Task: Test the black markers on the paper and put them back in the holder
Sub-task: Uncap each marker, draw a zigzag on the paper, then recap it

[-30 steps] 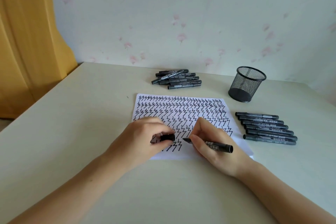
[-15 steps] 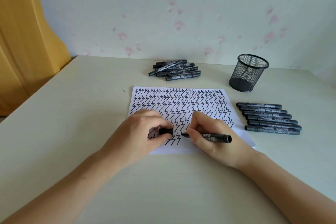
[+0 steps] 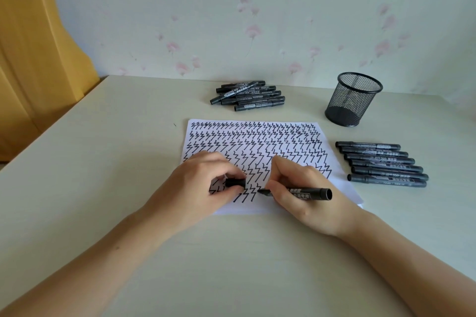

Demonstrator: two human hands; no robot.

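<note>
A white paper (image 3: 257, 136) covered with rows of black zigzag marks lies on the table. My right hand (image 3: 304, 195) grips an uncapped black marker (image 3: 306, 192) with its tip on the paper's lower rows. My left hand (image 3: 201, 188) rests on the paper and pinches the marker's black cap (image 3: 235, 183). An empty black mesh holder (image 3: 353, 99) stands at the back right. Several capped markers lie in a row (image 3: 383, 163) right of the paper. Another pile of markers (image 3: 248, 95) lies behind the paper.
The pale table (image 3: 103, 162) meets a flowered wall at the back. A yellow curtain (image 3: 33, 46) hangs at the left, beyond the table's left edge.
The marker tip has shifted slightly left along the bottom row of zigzags. The view has tilted a little; both hands stay on the paper.
</note>
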